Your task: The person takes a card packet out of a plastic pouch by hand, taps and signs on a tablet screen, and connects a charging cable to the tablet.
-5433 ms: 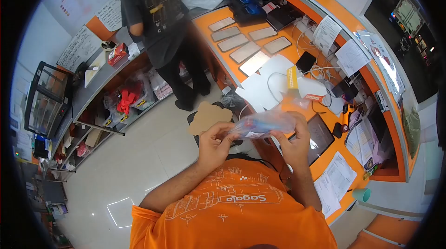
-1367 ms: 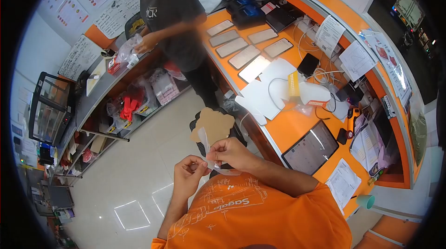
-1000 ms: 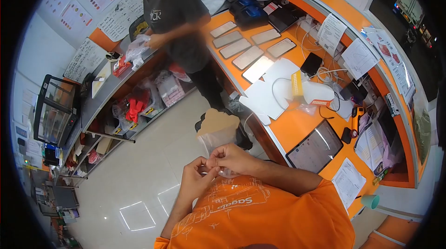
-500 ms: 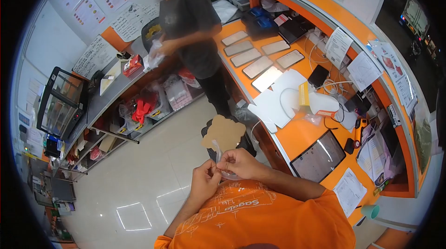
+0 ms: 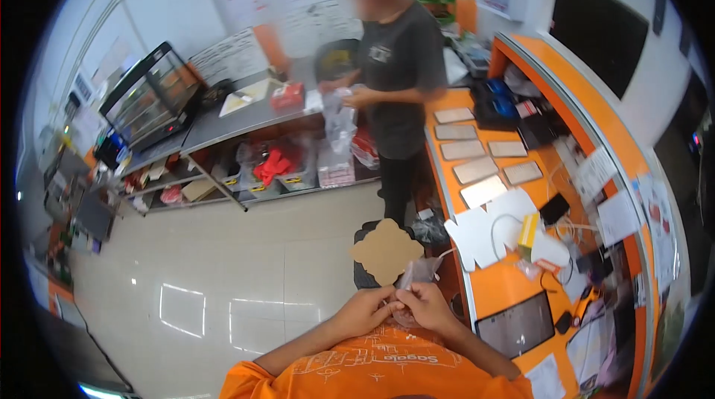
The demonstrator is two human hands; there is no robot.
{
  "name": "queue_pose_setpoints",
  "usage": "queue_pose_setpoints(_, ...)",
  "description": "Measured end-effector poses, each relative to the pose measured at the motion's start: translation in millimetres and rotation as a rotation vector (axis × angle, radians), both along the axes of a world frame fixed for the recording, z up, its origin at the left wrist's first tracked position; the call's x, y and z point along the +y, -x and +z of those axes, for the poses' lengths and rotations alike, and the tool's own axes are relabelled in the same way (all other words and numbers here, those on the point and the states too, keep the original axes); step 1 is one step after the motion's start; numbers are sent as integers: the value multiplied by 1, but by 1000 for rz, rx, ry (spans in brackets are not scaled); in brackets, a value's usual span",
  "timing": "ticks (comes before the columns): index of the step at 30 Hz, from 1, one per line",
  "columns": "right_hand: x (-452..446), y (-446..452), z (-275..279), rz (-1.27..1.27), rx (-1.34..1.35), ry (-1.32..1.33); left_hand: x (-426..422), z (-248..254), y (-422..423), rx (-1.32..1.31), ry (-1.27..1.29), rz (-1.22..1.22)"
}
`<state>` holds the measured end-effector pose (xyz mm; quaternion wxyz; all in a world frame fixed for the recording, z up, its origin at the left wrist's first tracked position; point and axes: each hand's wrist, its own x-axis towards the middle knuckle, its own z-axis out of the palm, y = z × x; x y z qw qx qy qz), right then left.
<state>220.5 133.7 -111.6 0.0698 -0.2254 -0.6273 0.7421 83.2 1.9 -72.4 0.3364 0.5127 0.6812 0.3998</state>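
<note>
In front of my chest, a clear plastic bag [image 5: 421, 271] is pinched between the fingers of both hands. My left hand [image 5: 370, 310] is closed at its left side, with the fingertips close to the other hand. My right hand [image 5: 424, 304] grips the same plastic from the right, and part of the bag stands up above the knuckles. Just beyond the hands, a brown scalloped piece of cardboard [image 5: 387, 251] lies on a black stool [image 5: 363, 278]. The plastic between the fingertips is partly hidden.
Across the floor a co-worker [image 5: 406, 79] in dark clothes holds another clear plastic bag [image 5: 340, 122]. Several phones [image 5: 475, 170], white cut card [image 5: 484, 231] and a tablet [image 5: 515, 324] lie on the orange counter [image 5: 488, 295] at right. A glass display case [image 5: 153, 94] stands on the left worktop.
My view has turned left and risen. The plastic bag, a narrow strip before, now shows wider above my right hand. The co-worker's bag now hangs down at greater length.
</note>
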Motion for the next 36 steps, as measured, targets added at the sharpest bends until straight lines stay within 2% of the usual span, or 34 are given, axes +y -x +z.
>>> queue_pose_setpoints(2, 4, 1, -19, 18, 39, 4, 0, 1, -2, -113, 7, 3)
queue_pose_setpoints(4, 3, 1, -8, 37, 36, -39, -2, -5, -5, -249, 18, 34)
queue_pose_setpoints(7, 3, -1, -2, 53, 32, -185, -6, -16, -6, -115, -32, 64)
queue_pose_setpoints(10, 2, -2, 1, 6, 23, -398, -14, -19, -9, -95, -36, 162)
queue_pose_setpoints(13, 18, -10, 4, -88, -48, -624, -23, -26, 8, -245, -105, 554)
queue_pose_setpoints(15, 28, -17, 7, -144, -172, -756, -25, -26, 3, -221, -83, 497)
queue_pose_setpoints(18, 25, -15, 33, -273, 22, -867, -26, -28, -1, -156, -47, 447)
queue_pose_setpoints(22, -6, 2, 78, -9, 257, -686, -12, -4, -1, -25, -127, 352)
queue_pose_setpoints(25, 4, 20, 40, 119, 127, -734, -6, 17, 2, 125, -95, 299)
queue_pose_setpoints(28, 12, 35, 15, 497, -38, -803, 4, 28, -4, 249, -180, 169)
queue_pose_setpoints(30, 10, 52, -5, 563, -204, -1032, 10, 23, -12, 299, -211, 69)
queue_pose_setpoints(36, 3, 78, -24, 559, -87, -1016, 26, 27, -26, 332, -239, -116)
